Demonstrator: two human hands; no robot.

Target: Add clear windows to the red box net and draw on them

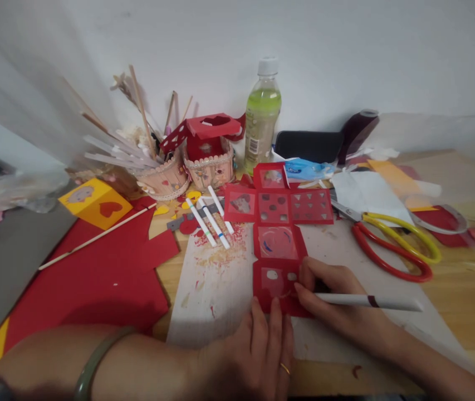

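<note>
A cross-shaped red paper cutout, like an unfolded box, lies flat with clear window panels. Some windows carry drawn dots, triangles and curves. My left hand rests with its fingers stretched out on the cutout's near edge. In my right hand is a white marker pen with a dark band, its tip side hidden by the fingers at the lowest panel. Two white ovals show on that panel's window. Several white marker pens lie left of the cutout.
Red-and-yellow-handled scissors lie right. Behind stand a green drink bottle, a dark phone and decorated pots with sticks. Left are a yellow paper cube, a thin stick and red paper sheets.
</note>
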